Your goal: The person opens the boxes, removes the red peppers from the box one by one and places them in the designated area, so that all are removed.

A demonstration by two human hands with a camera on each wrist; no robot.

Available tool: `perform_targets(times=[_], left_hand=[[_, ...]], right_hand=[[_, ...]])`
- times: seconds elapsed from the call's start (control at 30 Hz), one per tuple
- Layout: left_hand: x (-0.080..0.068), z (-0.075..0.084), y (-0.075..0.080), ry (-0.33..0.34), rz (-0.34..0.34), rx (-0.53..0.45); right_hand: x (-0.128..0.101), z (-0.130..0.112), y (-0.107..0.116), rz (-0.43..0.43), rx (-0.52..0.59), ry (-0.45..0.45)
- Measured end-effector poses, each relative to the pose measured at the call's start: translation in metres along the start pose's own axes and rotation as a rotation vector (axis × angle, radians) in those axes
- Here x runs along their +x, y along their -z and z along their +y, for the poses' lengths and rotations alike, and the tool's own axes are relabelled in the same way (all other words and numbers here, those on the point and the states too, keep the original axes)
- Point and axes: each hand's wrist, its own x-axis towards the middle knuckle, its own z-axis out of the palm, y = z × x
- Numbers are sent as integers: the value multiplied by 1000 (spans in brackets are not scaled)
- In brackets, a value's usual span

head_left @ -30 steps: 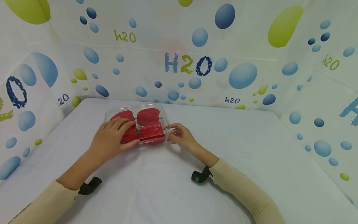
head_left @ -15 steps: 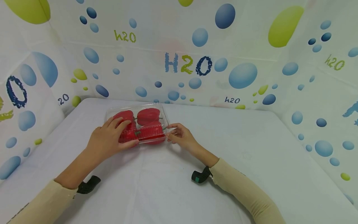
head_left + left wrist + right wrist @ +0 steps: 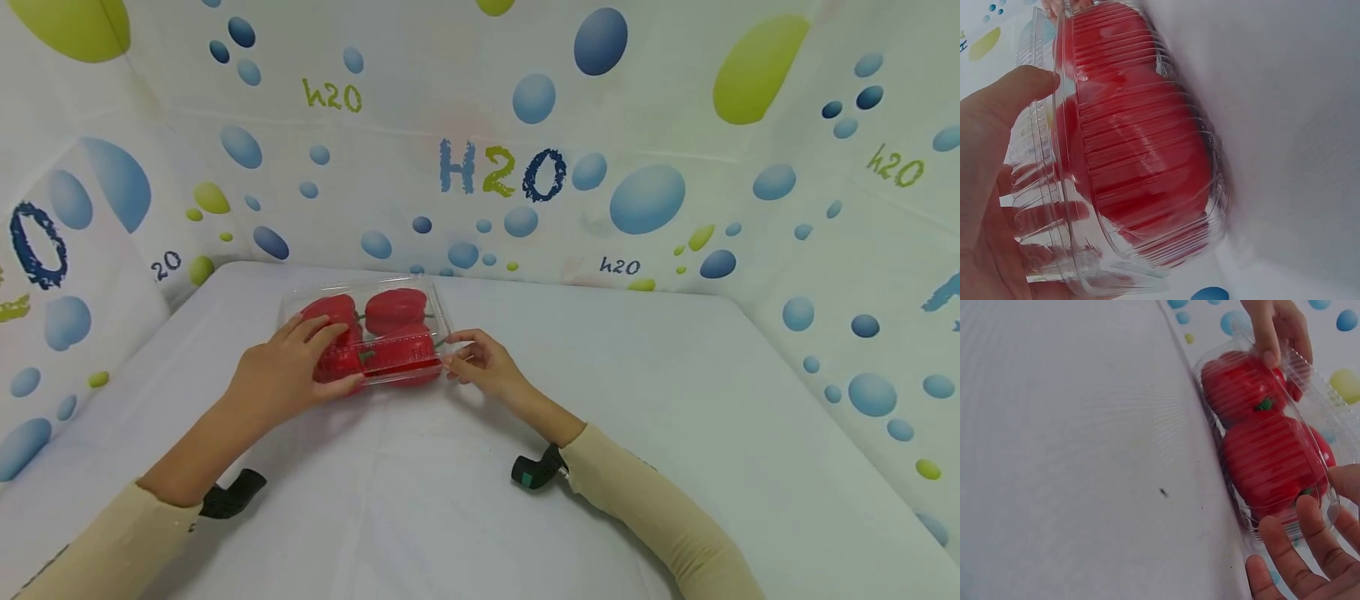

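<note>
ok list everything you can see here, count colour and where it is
plastic box: one, clear, ribbed, lid shut, on the table left of centre toward the far edge
peppers: at least three, red with green stems, inside the plastic box
table: one, covered in white cloth, fills the lower view
backdrop: white sheet with blue and green bubbles and H2O lettering, behind and on both sides of the table
wrist cameras: two, black, one under each forearm
sleeves: two, beige, on both forearms
left hand: fingers laid over the lid, thumb at the near edge of the plastic box
right hand: fingertips pinching the right near corner of the plastic box
</note>
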Motion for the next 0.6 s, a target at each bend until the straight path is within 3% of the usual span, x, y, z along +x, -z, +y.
perform_targets(times=[0.33,0.6], left_hand=[[-1,-4,4,-49,-11,34],[-1,-11,10,-90,-24,-31]], right_hand=[[1,1,0,2,7,-11],[0,1,0,-3,9,-11]])
